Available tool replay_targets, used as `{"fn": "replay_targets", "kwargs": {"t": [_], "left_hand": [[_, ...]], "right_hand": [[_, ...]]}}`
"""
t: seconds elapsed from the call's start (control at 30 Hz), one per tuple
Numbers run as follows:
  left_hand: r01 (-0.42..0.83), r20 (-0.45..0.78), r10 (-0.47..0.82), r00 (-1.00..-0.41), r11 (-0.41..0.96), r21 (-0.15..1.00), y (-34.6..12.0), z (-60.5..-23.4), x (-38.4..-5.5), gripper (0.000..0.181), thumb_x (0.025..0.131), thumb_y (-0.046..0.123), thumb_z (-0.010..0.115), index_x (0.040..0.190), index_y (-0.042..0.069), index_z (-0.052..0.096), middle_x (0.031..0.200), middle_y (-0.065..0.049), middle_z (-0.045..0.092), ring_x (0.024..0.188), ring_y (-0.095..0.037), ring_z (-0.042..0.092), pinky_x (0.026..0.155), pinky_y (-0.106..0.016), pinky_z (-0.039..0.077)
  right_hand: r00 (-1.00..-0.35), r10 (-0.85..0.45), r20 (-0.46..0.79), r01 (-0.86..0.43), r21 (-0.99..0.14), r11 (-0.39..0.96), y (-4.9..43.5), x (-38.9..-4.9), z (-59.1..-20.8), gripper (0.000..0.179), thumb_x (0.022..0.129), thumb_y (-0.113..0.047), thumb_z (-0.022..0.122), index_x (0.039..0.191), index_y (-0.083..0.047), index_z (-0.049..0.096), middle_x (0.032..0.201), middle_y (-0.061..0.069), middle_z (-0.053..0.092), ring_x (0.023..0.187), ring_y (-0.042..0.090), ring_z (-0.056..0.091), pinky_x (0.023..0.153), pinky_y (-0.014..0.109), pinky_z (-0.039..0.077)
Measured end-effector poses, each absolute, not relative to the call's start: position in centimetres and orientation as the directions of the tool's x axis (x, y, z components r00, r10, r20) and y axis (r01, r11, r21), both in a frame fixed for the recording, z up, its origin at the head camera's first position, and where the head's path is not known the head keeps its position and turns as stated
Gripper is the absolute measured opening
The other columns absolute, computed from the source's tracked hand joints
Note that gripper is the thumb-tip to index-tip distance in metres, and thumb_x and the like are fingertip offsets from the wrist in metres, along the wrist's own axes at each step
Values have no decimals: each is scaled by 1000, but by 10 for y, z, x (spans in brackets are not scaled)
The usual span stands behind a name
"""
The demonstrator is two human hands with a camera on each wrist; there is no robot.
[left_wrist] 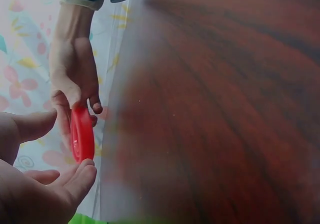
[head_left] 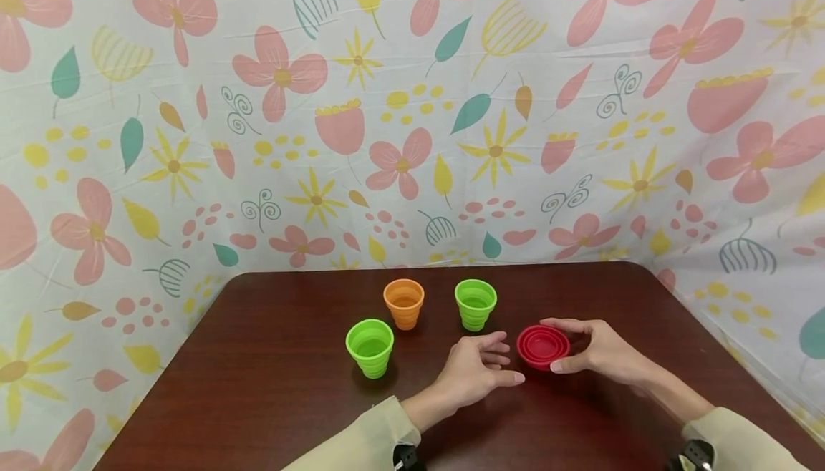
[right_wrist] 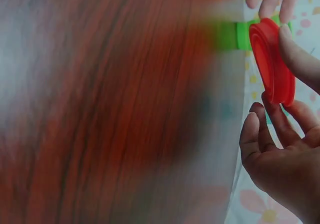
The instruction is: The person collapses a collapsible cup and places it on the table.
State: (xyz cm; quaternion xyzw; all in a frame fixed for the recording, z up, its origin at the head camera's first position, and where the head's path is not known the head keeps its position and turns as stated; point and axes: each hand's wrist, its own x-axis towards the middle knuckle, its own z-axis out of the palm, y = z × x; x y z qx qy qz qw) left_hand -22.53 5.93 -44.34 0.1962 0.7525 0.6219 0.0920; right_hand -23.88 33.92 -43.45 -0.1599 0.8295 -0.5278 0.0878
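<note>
A red collapsible cup (head_left: 543, 346), folded flat into rings, is held by its rim between the thumb and fingers of my right hand (head_left: 602, 351). In the right wrist view the red cup (right_wrist: 274, 63) shows edge-on, pinched by the right hand (right_wrist: 287, 149). My left hand (head_left: 473, 374) is just left of the cup, its thumb and fingers spread with nothing between them. A small gap separates it from the cup in the head view. From the left wrist, the left hand's (left_wrist: 45, 184) fingertips appear close to the red cup (left_wrist: 82, 136); contact is unclear.
Two green cups (head_left: 370, 348) (head_left: 475, 305) and an orange cup (head_left: 404, 303) stand expanded and upright on the dark wooden table (head_left: 271, 371), left of and behind the hands. A floral cloth (head_left: 412, 113) hangs behind the table and along its sides.
</note>
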Motion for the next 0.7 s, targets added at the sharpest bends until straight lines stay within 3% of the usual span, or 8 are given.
{"fn": "replay_targets", "kwargs": {"t": [0.27,0.7], "left_hand": [[207,116,384,-916,205,957,62,-445,-233,66,79,8,93,140,4,68,114,-4,77,98,-12,74,83,-20,59],[252,117,408,-906,294,922,67,-442,-238,66,78,10,94,137,0,68,112,-6,77,97,-14,75,84,-20,58]], "right_hand": [[-907,-419,56,-248,-873,420,345,-251,-440,74,83,-11,90,146,7,57,132,21,68,109,22,67,83,29,61],[-859,-511,42,-313,-833,457,352,-267,-441,73,82,-9,90,144,11,57,136,25,65,117,27,62,87,28,60]]}}
